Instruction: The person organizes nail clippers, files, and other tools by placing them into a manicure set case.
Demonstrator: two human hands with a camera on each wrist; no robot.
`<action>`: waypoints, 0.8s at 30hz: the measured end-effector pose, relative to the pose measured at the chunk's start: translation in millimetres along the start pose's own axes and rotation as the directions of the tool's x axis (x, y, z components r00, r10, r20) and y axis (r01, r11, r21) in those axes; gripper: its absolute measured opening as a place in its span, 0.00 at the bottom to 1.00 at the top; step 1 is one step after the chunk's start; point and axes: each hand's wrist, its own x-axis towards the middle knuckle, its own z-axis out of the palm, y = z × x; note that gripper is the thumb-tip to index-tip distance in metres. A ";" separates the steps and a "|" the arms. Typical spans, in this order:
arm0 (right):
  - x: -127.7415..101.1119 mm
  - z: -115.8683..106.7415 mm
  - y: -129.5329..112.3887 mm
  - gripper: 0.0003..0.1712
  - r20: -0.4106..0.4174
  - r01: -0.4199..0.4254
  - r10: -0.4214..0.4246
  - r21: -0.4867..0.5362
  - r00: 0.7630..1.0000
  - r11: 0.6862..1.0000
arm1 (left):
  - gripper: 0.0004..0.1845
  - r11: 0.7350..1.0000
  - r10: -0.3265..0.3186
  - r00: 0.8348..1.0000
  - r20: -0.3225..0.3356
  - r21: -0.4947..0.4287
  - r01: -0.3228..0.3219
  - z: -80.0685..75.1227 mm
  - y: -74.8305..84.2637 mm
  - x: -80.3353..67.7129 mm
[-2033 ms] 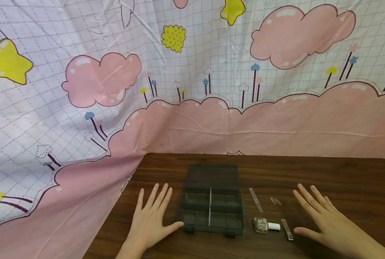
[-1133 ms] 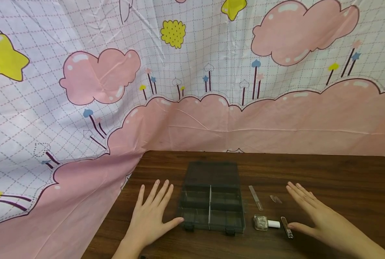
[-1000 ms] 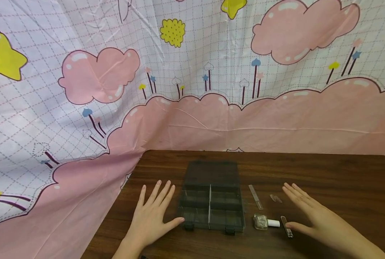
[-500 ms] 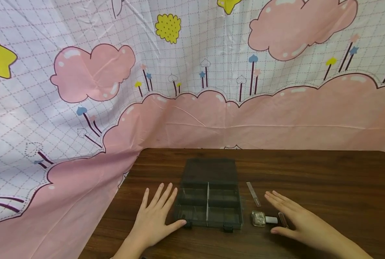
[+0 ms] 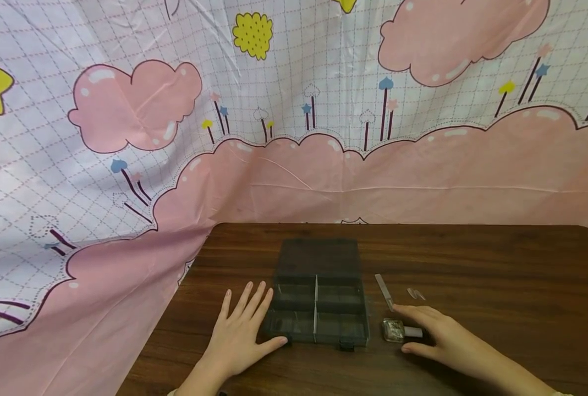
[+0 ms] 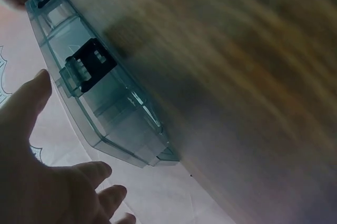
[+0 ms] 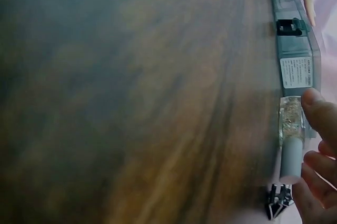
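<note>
My left hand (image 5: 239,338), fingers spread, is at the left side of a dark see-through compartment box (image 5: 318,256), its thumb at the front left corner. The box's lid is folded back; a white divider (image 5: 316,308) runs down its middle. My right hand (image 5: 449,340) is at a nail polish bottle (image 5: 393,330) that lies on its side, glittery with a pale cap. Thumb and fingers stand apart on either side of the cap. The nail clipper (image 7: 278,200) shows beyond the cap in the right wrist view; the hand hides it in the head view.
A slim nail file (image 5: 384,290) lies right of the box, its near end by my right fingertips. Small clear pointed nail tips (image 5: 415,294) lie further right. A patterned cloth (image 5: 294,192) hangs behind the dark wooden table (image 5: 472,253).
My right hand has moved left and toward me, from beside the clipper to the nail polish bottle. The left hand stays almost in place. The head view has tilted slightly down.
</note>
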 end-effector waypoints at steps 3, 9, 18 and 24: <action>1.4 2.8 2.7 0.39 0.020 -0.003 0.003 0.003 1.000 1.000 | 0.51 1.000 -0.007 1.000 0.023 -0.005 0.008 0.8 -0.1 0.1; 1.5 11.3 11.5 0.35 0.010 0.016 -0.016 0.031 1.000 0.999 | 0.51 0.999 -0.010 0.997 0.075 -0.037 0.013 3.7 -0.6 -0.7; 2.2 18.6 17.8 0.30 -0.091 0.061 -0.057 0.050 0.994 0.997 | 0.52 0.999 -0.027 0.996 0.086 -0.036 0.030 6.9 -1.0 0.4; 2.2 19.7 17.8 0.28 -0.077 0.038 -0.033 0.076 0.996 0.996 | 0.51 0.998 -0.038 0.995 0.093 -0.046 0.043 7.1 -1.0 0.3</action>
